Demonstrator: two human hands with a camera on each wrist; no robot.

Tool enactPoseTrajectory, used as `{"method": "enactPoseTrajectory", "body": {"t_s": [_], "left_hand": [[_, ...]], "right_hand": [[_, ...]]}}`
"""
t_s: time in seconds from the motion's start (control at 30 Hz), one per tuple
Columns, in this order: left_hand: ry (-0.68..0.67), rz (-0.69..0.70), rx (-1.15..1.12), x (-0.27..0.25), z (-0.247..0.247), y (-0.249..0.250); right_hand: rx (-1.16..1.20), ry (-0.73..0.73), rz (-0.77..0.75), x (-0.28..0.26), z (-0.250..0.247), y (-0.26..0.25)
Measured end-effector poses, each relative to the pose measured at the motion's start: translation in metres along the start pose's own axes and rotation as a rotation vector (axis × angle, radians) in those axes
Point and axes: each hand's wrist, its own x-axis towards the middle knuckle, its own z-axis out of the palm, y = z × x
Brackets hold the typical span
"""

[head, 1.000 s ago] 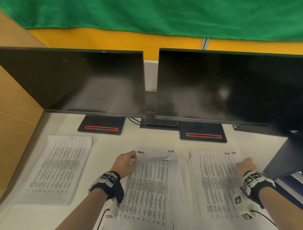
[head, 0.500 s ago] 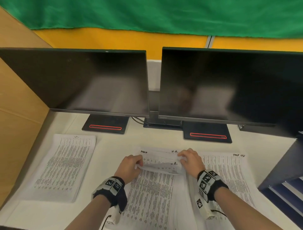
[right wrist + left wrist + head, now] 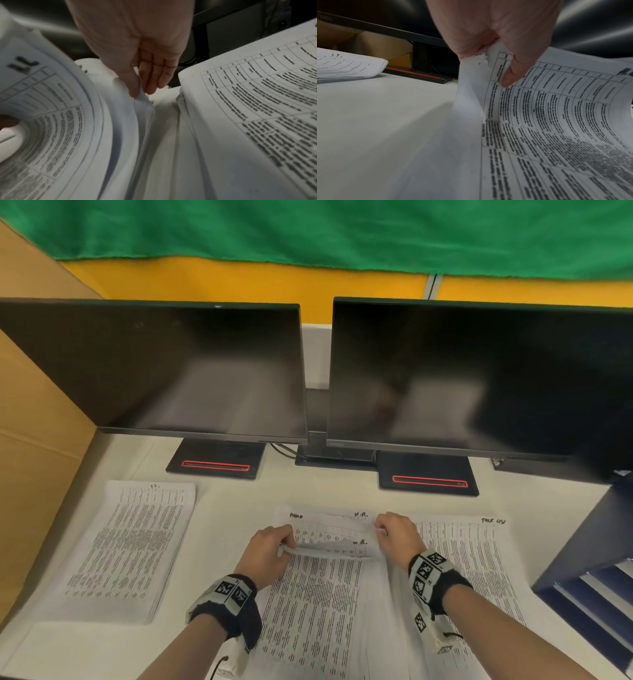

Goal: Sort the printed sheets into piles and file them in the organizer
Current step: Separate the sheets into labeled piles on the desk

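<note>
Three piles of printed sheets lie on the white desk: a left pile (image 3: 133, 546), a middle pile (image 3: 318, 611) and a right pile (image 3: 479, 570). My left hand (image 3: 270, 546) pinches the far left corner of the top sheets (image 3: 539, 108) of the middle pile and holds them curled up off the stack. My right hand (image 3: 394, 530) pinches the far right corner of sheets (image 3: 142, 106) in that same pile between thumb and fingers. The right pile (image 3: 257, 101) lies flat beside my right hand. The left pile (image 3: 347, 66) lies apart, untouched.
Two dark monitors (image 3: 164, 371) (image 3: 479, 378) stand on bases at the back of the desk (image 3: 233, 494). A cardboard wall (image 3: 30, 412) closes the left side. A dark blue organizer with slots (image 3: 589, 587) stands at the right edge.
My right hand left the right pile and crossed to the far right corner of the middle pile, where it now pinches sheets. My left hand keeps its pinch and has raised the top sheets slightly.
</note>
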Motion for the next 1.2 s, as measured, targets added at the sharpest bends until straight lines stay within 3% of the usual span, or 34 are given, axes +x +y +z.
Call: {"method": "enactPoseTrajectory", "body": {"t_s": [0.27, 0.43, 0.67, 0.83, 0.97, 1.2], "left_hand": [[-0.01, -0.047, -0.012, 0.001, 0.0, 0.0], [-0.008, -0.04, 0.024, 0.002, 0.002, -0.003], [0.003, -0.002, 0.073, 0.004, 0.005, -0.005], [0.029, 0.006, 0.088, 0.003, 0.008, -0.007], [0.007, -0.005, 0.045, 0.004, 0.01, -0.007], [-0.01, 0.02, 0.106, 0.006, 0.011, -0.011]], "right_hand": [[-0.045, 0.008, -0.065, -0.009, -0.007, -0.002], [-0.053, 0.143, -0.178, -0.011, -0.007, 0.0], [0.195, 0.0, -0.073, -0.017, -0.008, -0.002], [0.147, -0.063, -0.135, -0.024, -0.007, -0.002], [0.065, 0.02, -0.267, -0.028, -0.006, 0.001], [0.098, 0.017, -0.25, -0.032, -0.007, 0.001]]}}
